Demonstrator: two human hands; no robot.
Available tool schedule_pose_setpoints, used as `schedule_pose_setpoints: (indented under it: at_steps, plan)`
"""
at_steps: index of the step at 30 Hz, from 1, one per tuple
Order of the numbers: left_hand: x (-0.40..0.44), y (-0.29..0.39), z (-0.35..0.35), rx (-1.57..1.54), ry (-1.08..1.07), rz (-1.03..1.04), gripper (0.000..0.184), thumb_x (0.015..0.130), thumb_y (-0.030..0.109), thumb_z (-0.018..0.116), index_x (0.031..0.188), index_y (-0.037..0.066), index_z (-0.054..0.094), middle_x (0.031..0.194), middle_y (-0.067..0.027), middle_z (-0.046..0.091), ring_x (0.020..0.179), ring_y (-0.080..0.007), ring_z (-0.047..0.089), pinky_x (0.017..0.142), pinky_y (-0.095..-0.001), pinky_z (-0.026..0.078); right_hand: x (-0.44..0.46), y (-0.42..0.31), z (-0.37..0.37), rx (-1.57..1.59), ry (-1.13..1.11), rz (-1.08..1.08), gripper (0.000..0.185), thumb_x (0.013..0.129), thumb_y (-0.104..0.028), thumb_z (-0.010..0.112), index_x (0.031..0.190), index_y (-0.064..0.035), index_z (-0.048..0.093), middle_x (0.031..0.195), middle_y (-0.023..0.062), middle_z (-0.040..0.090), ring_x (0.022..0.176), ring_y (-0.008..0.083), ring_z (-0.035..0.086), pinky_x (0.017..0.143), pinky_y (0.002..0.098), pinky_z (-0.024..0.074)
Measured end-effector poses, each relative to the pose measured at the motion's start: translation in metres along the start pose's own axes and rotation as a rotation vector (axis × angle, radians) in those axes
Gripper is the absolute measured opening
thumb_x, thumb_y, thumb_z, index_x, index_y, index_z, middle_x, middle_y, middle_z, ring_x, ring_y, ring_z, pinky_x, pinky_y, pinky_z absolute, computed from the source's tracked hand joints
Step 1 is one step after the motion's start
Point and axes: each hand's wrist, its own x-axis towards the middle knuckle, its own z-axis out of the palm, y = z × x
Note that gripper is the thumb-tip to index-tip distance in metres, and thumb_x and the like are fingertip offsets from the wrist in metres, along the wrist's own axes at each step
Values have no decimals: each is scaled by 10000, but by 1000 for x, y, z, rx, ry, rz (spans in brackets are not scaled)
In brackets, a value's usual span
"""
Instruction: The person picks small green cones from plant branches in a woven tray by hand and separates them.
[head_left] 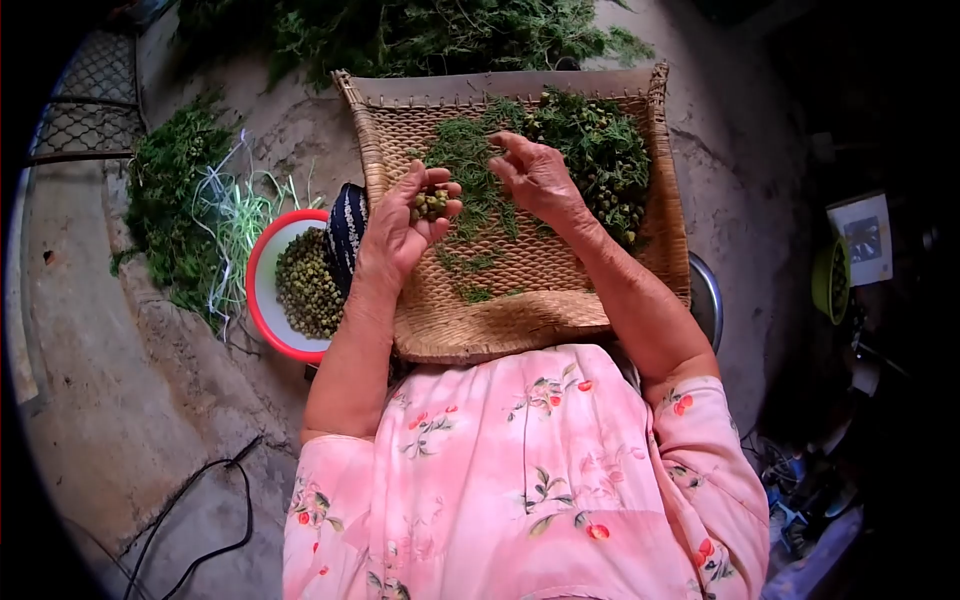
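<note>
My left hand (405, 225) is cupped, palm up, over the left side of a woven wicker tray (560, 270). Its fingers curl around several small green cones (430, 204). To the right, my right hand (542, 182) hovers over the tray with fingers bent; a gap shows between the fingertips, and nothing can be made out in them. Loose green sprigs (465, 160) lie below and between both hands. A darker heap of leafy sprigs with cones (605, 160) fills the tray's upper right, partly behind my right hand and forearm.
Left of the tray stands a red-rimmed white bowl (262, 330) with many cones, beside a dark patterned cloth (347, 225). Cut branches (430, 35) lie beyond the tray, more greenery (175, 190) and pale plastic strands (245, 205) at left. A black cable (215, 465) crosses the floor.
</note>
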Motion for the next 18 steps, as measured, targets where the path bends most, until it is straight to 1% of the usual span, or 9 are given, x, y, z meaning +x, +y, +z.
schedule_pose_setpoints:
  at_steps: [3,4,6,9,11,12,14,15,18]
  plan:
    - [1,3,0,-73,-2,48,338,888,353,554,976,28,580,848,-96,624,644,-155,615,460,-202,491,-9,28,8,-471,-285,183,309,815,-141,602,1031,10,442,867,241,609,841,380,615,698,424,523]
    - [1,3,-1,-112,-1,74,321,889,339,559,971,29,581,847,-96,624,635,-155,612,451,-198,482,-13,30,17,-479,-324,205,240,797,-76,556,980,15,429,871,254,597,860,413,599,705,441,516]
    - [-1,5,-1,-135,-3,66,305,887,323,566,972,31,585,846,-94,623,641,-154,607,456,-195,471,-13,45,47,-431,-224,159,219,774,-31,507,977,25,445,891,274,587,886,414,589,723,460,503]
    - [1,7,-4,-210,-36,61,290,885,304,570,977,30,589,842,-92,627,637,-159,608,453,-205,462,9,31,78,-259,-126,160,235,733,-24,541,942,49,459,922,292,571,917,426,565,773,447,474]
    - [0,7,-6,-222,-55,65,286,887,305,566,975,34,594,835,-89,631,640,-159,607,454,-205,461,20,19,88,-38,-111,19,310,717,-100,645,943,37,482,911,249,575,920,390,565,762,420,469]
    - [1,7,-7,-240,-68,70,283,890,305,561,973,37,598,829,-86,634,642,-158,607,455,-206,460,19,8,87,193,-140,18,316,739,-105,654,982,19,496,911,213,583,906,357,575,744,401,470]
    - [3,5,-9,-243,-81,66,281,896,311,550,968,45,605,820,-80,639,651,-156,604,463,-206,461,21,29,111,384,-133,-117,300,771,-79,631,1031,0,504,892,199,587,866,326,588,726,380,472]
    - [2,6,-8,-255,-58,70,289,896,313,550,983,43,602,843,-84,629,655,-157,590,455,-202,450,10,5,91,370,-73,-144,247,781,-22,587,1022,-20,534,872,188,589,831,312,590,709,379,473]
    - [-1,7,-4,-282,-34,77,291,898,313,547,991,43,602,854,-83,618,656,-159,581,458,-202,458,12,26,60,31,14,-174,237,702,46,543,923,-30,582,827,174,576,763,312,583,659,380,464]
